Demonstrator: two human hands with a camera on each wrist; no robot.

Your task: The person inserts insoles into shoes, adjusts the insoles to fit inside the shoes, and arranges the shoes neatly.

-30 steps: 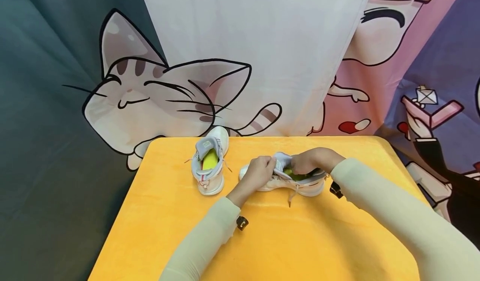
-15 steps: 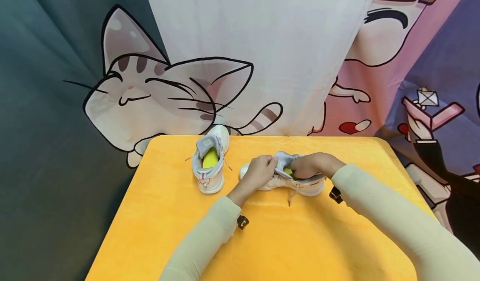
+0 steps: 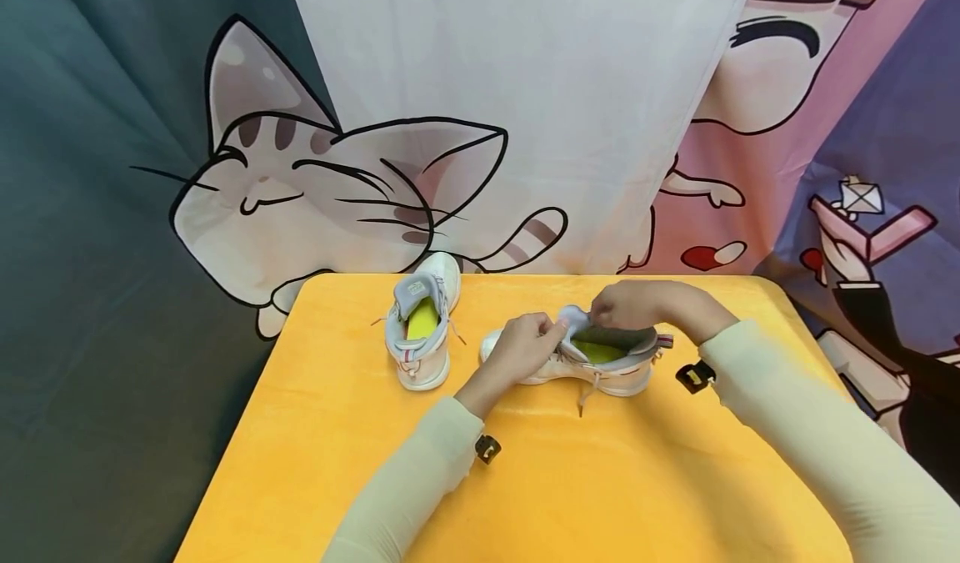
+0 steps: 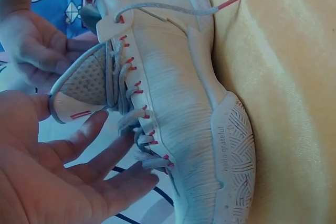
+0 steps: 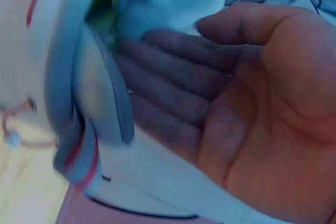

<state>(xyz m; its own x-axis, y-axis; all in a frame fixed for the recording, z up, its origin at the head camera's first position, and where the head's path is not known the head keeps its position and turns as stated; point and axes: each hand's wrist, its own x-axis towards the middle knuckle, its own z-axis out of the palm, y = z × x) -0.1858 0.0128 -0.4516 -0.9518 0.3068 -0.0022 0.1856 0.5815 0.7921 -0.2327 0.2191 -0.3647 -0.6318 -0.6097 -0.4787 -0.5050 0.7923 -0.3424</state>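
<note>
A white sneaker (image 3: 622, 376) lies on the yellow table with its toe to the left and a yellow-green insole (image 3: 597, 352) inside. My left hand (image 3: 521, 346) is over its front and pinches the shoe's tongue (image 4: 84, 82) between thumb and forefinger, its other fingers spread beside the laces (image 4: 128, 111). At the far side of the shoe's opening is my right hand (image 3: 637, 303). In the right wrist view its fingers (image 5: 173, 82) reach out nearly straight past the heel collar (image 5: 105, 93), holding nothing visible; whether they touch the shoe I cannot tell.
The matching sneaker (image 3: 420, 363), with a yellow-green insole, stands to the left, its toe toward the back edge. A printed cloth backdrop (image 3: 570, 87) rises behind the yellow table (image 3: 600, 480). One loose lace end (image 4: 228, 3) hangs from the near shoe.
My right hand has come up out of the shoe's opening to its far side, uncovering the insole. The left hand stays at the tongue. The other sneaker has not moved.
</note>
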